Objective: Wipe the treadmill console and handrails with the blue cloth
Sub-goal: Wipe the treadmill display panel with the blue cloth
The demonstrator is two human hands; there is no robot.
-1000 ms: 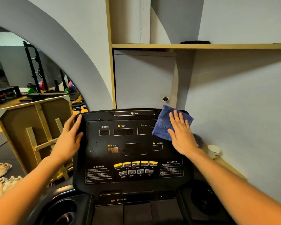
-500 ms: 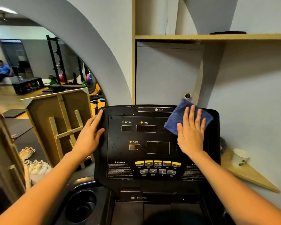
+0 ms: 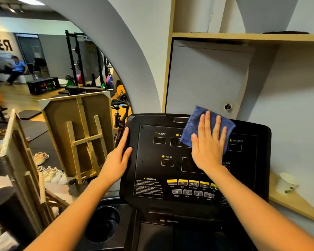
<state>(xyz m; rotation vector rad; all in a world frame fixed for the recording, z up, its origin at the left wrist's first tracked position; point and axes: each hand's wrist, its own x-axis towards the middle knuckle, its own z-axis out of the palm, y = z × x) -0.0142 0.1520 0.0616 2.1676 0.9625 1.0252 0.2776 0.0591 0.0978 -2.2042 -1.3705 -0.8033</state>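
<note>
Item: blue cloth, folded terry, lay flat against the upper middle of the treadmill console, covering part of the time readout and overhanging the top edge slightly. The right hand pressed it there with a flat palm, fingers straight and spread, not curled round anything. The left hand rested on the console's left rim, thumb on the face and fingers extended along the edge, apparently steadying the panel; no true grasp was visible. Handling, as judged: the cloth looked soft, light and limp, likely to bunch or slide if pushed by one corner, so broad palm pressure over its centre seemed the sound hold; pinching a folded edge would serve for lifting. The glossy console face would probably let it glide easily. Handrails were not clearly in view. Nearby: paper cup on a wooden ledge, cup holder below left.
</note>
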